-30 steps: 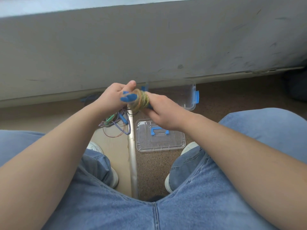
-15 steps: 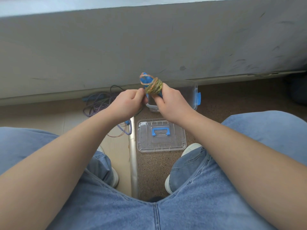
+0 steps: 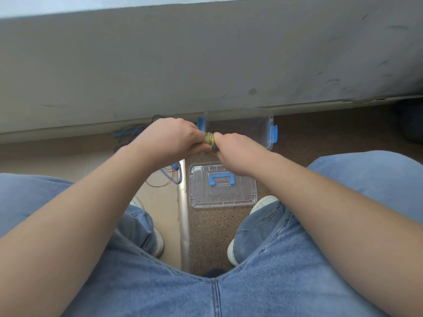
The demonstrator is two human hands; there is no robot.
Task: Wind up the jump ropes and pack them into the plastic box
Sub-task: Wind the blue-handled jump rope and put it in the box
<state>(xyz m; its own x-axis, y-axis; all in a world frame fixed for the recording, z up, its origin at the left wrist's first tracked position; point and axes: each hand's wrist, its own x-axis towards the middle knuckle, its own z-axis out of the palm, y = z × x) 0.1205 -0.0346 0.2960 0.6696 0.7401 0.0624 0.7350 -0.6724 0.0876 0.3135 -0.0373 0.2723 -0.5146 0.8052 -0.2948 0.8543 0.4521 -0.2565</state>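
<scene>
Both my hands hold a wound-up yellow-green jump rope (image 3: 210, 139) with blue handles, above the floor. My left hand (image 3: 170, 139) grips its left end and my right hand (image 3: 238, 154) its right end, so only a short coiled band shows between them. Behind the hands stands the clear plastic box (image 3: 263, 129) with blue clips, open and partly hidden. Its clear lid (image 3: 222, 191) with a blue handle lies flat on the floor in front of it. More loose jump ropes (image 3: 170, 177), purple-blue and thin red-brown, lie on the floor to the left under my left hand.
A grey wall (image 3: 206, 60) rises just behind the box. A metal floor strip (image 3: 184, 225) runs between my feet, dividing pale tile from brown speckled floor. My knees in blue jeans (image 3: 206, 294) and white shoes flank the lid.
My hands have lowered the bundle and closed in on it from both sides; the blue handle end that stuck up is now covered by my hands.
</scene>
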